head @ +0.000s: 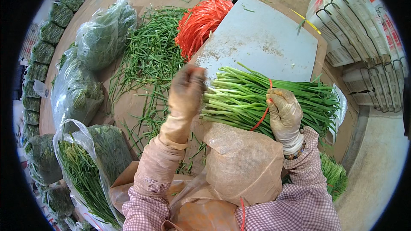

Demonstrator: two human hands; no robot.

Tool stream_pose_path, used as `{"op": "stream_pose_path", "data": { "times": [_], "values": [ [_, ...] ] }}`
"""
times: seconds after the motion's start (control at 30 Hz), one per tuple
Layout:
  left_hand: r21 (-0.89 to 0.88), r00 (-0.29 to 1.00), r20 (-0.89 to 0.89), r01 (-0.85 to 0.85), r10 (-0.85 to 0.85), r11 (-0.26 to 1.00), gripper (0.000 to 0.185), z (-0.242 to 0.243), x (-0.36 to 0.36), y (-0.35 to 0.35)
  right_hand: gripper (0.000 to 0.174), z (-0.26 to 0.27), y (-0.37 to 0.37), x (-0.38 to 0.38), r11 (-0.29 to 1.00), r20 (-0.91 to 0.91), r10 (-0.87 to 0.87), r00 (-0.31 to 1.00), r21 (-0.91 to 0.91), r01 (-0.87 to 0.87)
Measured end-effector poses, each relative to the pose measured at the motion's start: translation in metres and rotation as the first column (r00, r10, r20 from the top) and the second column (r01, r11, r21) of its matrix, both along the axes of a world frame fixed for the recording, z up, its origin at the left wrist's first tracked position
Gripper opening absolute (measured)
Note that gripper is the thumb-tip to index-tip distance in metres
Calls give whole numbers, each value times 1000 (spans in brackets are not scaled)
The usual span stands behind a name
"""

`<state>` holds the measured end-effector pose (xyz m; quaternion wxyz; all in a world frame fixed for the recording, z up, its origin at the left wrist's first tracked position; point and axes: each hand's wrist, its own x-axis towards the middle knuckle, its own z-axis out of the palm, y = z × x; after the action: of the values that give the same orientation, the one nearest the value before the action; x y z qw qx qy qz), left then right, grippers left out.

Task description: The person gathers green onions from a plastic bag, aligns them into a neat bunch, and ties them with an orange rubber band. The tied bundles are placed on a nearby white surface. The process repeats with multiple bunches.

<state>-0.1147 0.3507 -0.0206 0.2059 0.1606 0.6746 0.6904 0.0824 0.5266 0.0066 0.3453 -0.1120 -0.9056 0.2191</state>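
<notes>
A thick bundle of garlic chives (237, 96) lies across my covered lap and the near edge of a pale board (257, 38). Its whitish stem ends face left and its green leaves point right. Around its middle runs a red plastic strap (261, 120). My right hand (284, 114), in a soiled pale glove, pinches this strap on top of the bundle. My left hand (188, 86), gloved and blurred by motion, is raised just left of the stem ends. Its fingers look curled, but whether they hold anything is unclear.
A heap of red plastic strips (204, 25) sits beside loose chive trimmings (157, 45). Filled clear plastic bags (107, 32) stand on the left, with an open bag of chives (86, 170) nearer. Stacked white crates (350, 22) stand right. Another chive bundle (334, 176) lies by my right elbow.
</notes>
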Motion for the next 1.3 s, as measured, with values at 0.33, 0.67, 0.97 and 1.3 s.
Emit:
{"op": "stream_pose_path", "data": {
  "times": [0.33,0.67,0.97,1.3],
  "values": [
    [136,938,346,-65,14,989,85,-24,-68,-36,15,-1,24,-7,978,-73,-5,997,-210,-10],
    [517,917,352,-22,-190,856,91,-18,-16,20,15,-4,33,1,928,-66,15,998,-370,-38],
    [224,986,113,96,-123,970,64,-5,-14,24,15,0,1,11,993,-75,16,997,-117,-25],
    [-538,722,-284,425,-631,728,24,59,-17,62,16,11,-1,13,999,-16,33,999,5,-33]
  ]
}}
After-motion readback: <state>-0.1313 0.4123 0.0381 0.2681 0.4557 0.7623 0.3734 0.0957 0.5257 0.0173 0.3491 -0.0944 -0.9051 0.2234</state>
